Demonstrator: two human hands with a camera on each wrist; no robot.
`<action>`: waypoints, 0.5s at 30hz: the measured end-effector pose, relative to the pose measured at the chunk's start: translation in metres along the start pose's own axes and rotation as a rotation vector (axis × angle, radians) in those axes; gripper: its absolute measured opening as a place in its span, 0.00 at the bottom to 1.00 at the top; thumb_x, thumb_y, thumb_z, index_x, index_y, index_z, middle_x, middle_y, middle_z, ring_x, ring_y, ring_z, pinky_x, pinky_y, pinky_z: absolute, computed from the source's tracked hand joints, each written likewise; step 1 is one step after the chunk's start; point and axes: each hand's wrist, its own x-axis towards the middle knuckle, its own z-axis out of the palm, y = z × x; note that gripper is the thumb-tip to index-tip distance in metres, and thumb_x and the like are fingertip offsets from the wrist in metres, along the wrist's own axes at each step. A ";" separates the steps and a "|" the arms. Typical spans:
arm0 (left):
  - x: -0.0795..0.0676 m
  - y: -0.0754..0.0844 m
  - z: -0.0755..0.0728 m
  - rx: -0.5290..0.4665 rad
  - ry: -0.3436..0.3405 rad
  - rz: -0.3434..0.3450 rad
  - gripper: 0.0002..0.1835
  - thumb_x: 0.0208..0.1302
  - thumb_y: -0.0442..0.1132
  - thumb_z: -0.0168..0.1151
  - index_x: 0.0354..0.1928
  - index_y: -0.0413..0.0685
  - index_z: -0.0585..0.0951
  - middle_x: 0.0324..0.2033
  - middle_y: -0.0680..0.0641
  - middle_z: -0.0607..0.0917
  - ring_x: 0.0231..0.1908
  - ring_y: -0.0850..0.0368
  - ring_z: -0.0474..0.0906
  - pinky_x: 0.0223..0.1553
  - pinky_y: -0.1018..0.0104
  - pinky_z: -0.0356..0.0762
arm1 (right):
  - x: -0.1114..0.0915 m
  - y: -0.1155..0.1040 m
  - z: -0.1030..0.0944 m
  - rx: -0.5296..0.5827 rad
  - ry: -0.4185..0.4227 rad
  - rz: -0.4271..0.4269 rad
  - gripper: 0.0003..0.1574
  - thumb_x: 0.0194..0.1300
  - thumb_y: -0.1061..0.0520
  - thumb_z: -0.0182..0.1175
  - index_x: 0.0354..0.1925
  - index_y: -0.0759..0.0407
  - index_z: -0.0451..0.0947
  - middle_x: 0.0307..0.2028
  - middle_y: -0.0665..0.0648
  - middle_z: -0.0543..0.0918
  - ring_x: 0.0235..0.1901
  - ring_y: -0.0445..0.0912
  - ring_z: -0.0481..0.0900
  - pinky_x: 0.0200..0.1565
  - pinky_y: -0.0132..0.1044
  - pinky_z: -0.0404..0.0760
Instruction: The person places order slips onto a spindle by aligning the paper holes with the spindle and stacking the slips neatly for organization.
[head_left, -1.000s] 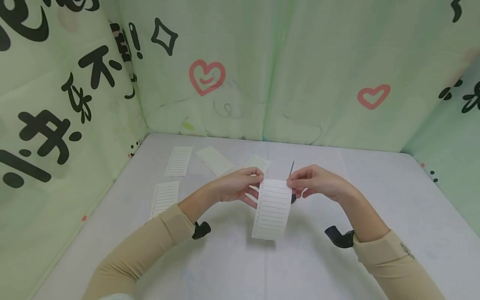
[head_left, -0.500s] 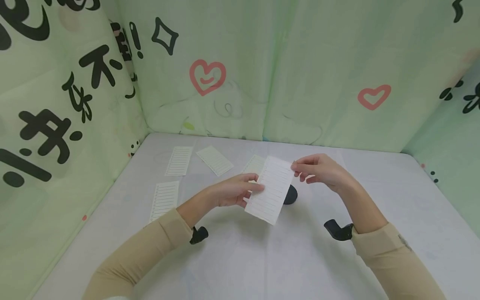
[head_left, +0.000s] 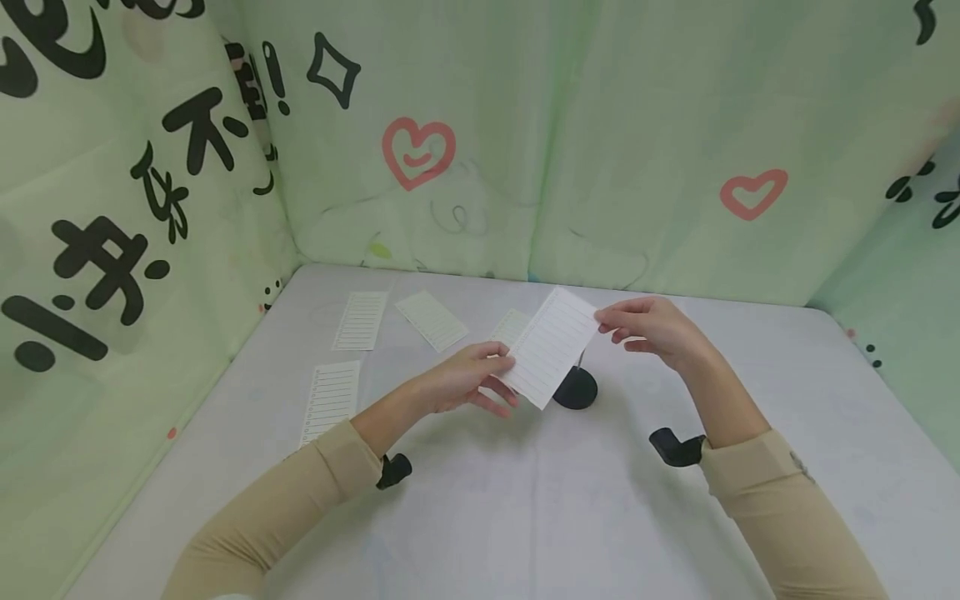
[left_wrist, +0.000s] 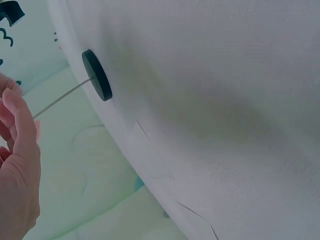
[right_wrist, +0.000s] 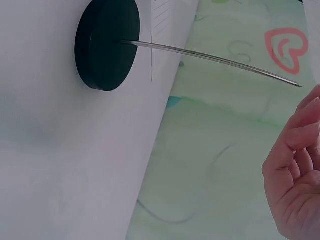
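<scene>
A white lined paper slip [head_left: 551, 346] is held up and tilted over the middle of the table. My left hand [head_left: 468, 377] pinches its lower left edge between thumb and fingers. At its upper right corner, my right hand [head_left: 651, 333] grips the paper with the fingertips. Behind and below the slip stands a bill spike with a round black base [head_left: 576, 389], partly covered by the paper in the head view. Its thin metal rod [right_wrist: 215, 60] shows in full in the right wrist view, its pointed tip near the right fingers and bare of paper.
Several more lined slips lie on the white table: one at the back left [head_left: 361, 321], one angled beside it [head_left: 432, 321], one nearer on the left [head_left: 331, 400], and another [head_left: 509, 326] partly behind the held slip. Green printed curtains [head_left: 637, 125] stand around the table.
Both hands have raised the slip and moved it toward the back, tilting it to the right. More of the black base now shows below it. The slips on the table have not moved.
</scene>
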 end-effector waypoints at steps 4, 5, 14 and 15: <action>0.003 -0.002 -0.002 0.001 0.054 0.013 0.06 0.70 0.36 0.44 0.40 0.39 0.69 0.35 0.44 0.80 0.30 0.55 0.80 0.38 0.56 0.80 | 0.004 0.004 -0.002 0.014 0.001 0.042 0.29 0.59 0.46 0.61 0.49 0.67 0.73 0.30 0.46 0.79 0.29 0.39 0.76 0.38 0.31 0.76; 0.004 -0.003 -0.003 -0.003 0.064 0.015 0.06 0.70 0.36 0.45 0.41 0.39 0.69 0.35 0.44 0.80 0.30 0.55 0.80 0.37 0.56 0.80 | 0.005 0.005 -0.002 0.019 -0.001 0.050 0.29 0.60 0.46 0.60 0.49 0.68 0.72 0.30 0.45 0.79 0.29 0.39 0.76 0.37 0.31 0.76; 0.013 -0.008 -0.005 -0.021 0.103 -0.004 0.06 0.67 0.35 0.49 0.40 0.38 0.71 0.32 0.47 0.80 0.29 0.57 0.79 0.36 0.60 0.81 | 0.012 0.009 -0.003 0.091 -0.017 0.089 0.29 0.61 0.47 0.59 0.51 0.68 0.70 0.28 0.45 0.79 0.28 0.38 0.76 0.34 0.28 0.75; 0.013 -0.009 -0.005 -0.022 0.106 -0.007 0.05 0.67 0.35 0.49 0.40 0.39 0.71 0.31 0.47 0.80 0.29 0.57 0.79 0.35 0.60 0.81 | 0.012 0.010 -0.003 0.105 -0.022 0.090 0.27 0.61 0.48 0.59 0.50 0.67 0.71 0.28 0.45 0.79 0.28 0.38 0.77 0.34 0.28 0.75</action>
